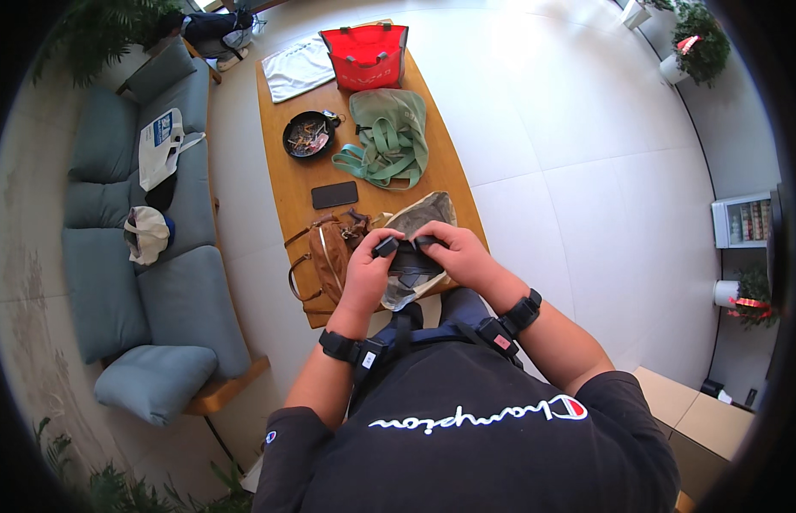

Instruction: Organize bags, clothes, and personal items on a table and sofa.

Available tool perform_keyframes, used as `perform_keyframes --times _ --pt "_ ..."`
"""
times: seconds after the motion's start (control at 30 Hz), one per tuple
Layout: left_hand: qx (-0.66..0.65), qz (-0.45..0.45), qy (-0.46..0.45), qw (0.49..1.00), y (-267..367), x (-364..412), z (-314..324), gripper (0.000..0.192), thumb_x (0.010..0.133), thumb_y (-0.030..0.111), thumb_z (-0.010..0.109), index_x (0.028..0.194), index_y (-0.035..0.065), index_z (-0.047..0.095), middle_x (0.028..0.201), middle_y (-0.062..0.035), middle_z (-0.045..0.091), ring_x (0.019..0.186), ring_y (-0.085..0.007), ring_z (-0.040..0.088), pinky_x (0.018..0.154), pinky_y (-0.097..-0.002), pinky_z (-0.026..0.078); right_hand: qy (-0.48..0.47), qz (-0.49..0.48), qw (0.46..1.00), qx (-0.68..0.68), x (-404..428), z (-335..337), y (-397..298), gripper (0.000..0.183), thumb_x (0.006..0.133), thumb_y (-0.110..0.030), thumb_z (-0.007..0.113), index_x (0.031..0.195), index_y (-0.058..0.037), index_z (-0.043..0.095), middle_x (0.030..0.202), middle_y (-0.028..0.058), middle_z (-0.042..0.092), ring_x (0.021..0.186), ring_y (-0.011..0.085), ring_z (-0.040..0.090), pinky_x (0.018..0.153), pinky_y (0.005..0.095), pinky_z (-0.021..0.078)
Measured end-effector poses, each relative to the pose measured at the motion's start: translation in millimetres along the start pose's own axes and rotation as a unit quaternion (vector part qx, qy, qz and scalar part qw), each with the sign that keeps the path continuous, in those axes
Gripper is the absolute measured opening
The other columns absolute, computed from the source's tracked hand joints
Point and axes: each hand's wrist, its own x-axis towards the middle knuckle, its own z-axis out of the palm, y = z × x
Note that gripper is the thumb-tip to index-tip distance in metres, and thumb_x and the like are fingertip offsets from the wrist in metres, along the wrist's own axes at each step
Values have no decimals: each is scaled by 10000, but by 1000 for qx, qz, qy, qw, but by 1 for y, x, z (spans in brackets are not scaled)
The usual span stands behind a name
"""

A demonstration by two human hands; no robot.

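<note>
Both hands are over an open cream bag with a grey lining (423,215), at the near end of the wooden table. Between the fingers of my left hand (371,260) is a small black object (385,247). My right hand (459,250) grips another dark piece (431,241); whether the two pieces are joined is unclear. Something black lies inside the bag below the hands. Left of the bag sits a brown handbag (329,253) with a zip and handles. A black smartphone (334,195) lies face up beyond it.
On the wooden table (452,160) are a green bag with straps (388,138), a black ashtray (287,138) with cigarette butts, a red tote (372,58) and a white cloth bag (298,67). A blue-grey sofa (186,282) with bags stands left; a person (215,32) is at the far left.
</note>
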Motion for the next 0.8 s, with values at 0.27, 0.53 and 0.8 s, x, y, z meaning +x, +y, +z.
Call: perform_keyframes --times 0.27,0.53,0.8 --pt "160 113 23 980 0 -14 -1 311 804 -135 502 1042 20 629 980 -24 627 965 -114 581 862 -250 452 40 69 979 190 -11 -22 -7 140 938 -72 544 1073 -65 581 814 12 604 784 78 596 670 217 508" --pt "338 231 -10 912 20 -17 11 366 712 -153 518 1022 14 619 974 -121 648 910 -257 641 814 -309 503 -40 -54 987 -149 -27 -13 -39 189 862 -133 634 1027 -54 589 799 119 630 738 264 630 680 357 497" --pt "365 266 0 892 18 -20 23 366 701 -142 523 1021 21 592 932 -139 628 886 -306 637 783 -331 508 -108 -97 961 -235 -32 -8 -52 414 830 -134 635 1243 -150 614 892 154 674 806 345 644 716 404 511"
